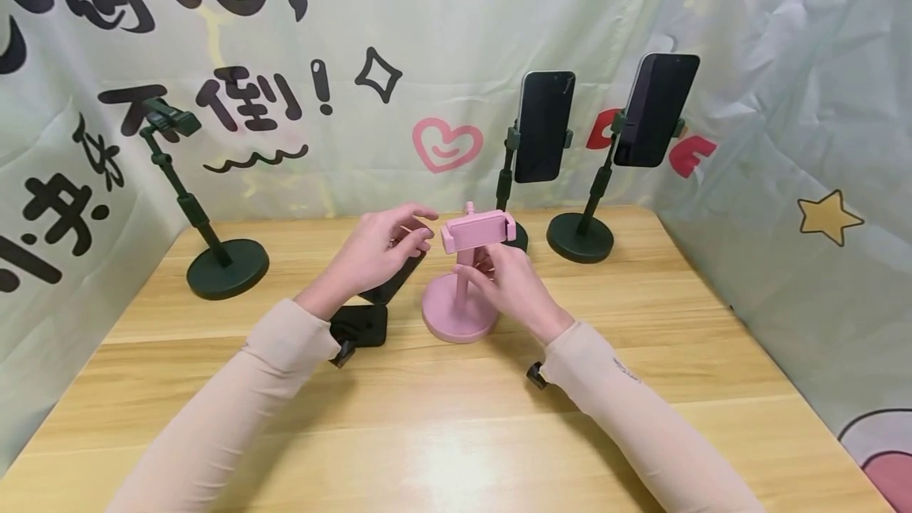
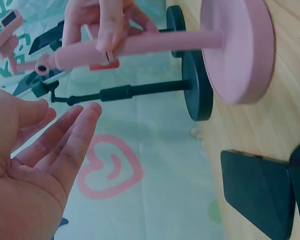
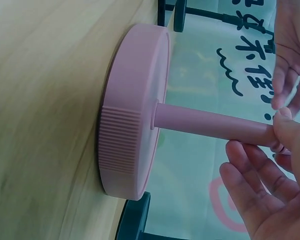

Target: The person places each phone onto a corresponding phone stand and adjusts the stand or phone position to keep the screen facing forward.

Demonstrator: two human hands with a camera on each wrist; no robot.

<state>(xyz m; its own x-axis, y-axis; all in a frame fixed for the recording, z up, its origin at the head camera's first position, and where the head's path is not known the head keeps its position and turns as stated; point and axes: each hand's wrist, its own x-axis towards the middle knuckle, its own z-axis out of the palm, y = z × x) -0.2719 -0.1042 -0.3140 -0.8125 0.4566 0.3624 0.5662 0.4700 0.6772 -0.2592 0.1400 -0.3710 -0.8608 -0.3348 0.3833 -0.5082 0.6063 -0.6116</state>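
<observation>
A pink phone stand (image 1: 459, 315) stands upright on the wooden table, its round base flat and its clamp at the top holding no phone. My right hand (image 1: 518, 285) pinches the stand's pole (image 3: 215, 121) between thumb and fingers, just below the upper joint. To the left of the clamp, my left hand (image 1: 378, 248) hovers with relaxed fingers, apart from the stand. In the left wrist view its fingers (image 2: 72, 145) are loosely extended around nothing. Two dark phones lie below the left hand: one (image 1: 369, 324) near the wrist, the other (image 1: 395, 282) partly hidden behind the hand.
A dark green stand (image 1: 226, 269) without a phone is at the back left. Two similar green stands at the back right carry upright phones, one (image 1: 545, 129) behind the pink stand and one (image 1: 657, 111) farther right. Printed cloth (image 1: 342, 172) hangs around the table.
</observation>
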